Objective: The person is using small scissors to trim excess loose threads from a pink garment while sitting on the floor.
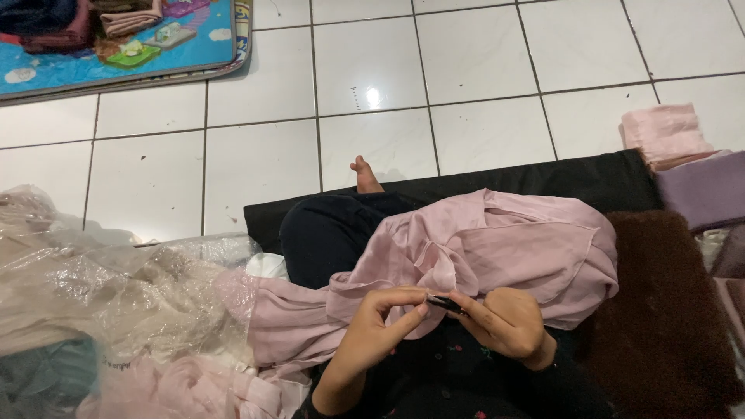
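Both hands meet over a pink cloth on the lap.

Left hand point(380, 326) pinches a fold of the pink cloth point(497, 252) between thumb and fingertips; right hand point(508, 322) is curled around a small dark tool point(446, 303), its tip touching the fabric at the pinch. That cloth drapes across the person's dark-clothed legs, above a black mat point(590, 178). Crumpled clear plastic bags point(116, 287) lie to the left, folded pink and purple cloths point(683, 155) to the right, on white floor tiles point(466, 70).

Dim indoor light; overhead lamp glare spot on glossy white tiled floor point(374, 96) toward 12 o'clock; lower edge soft, shadowed.
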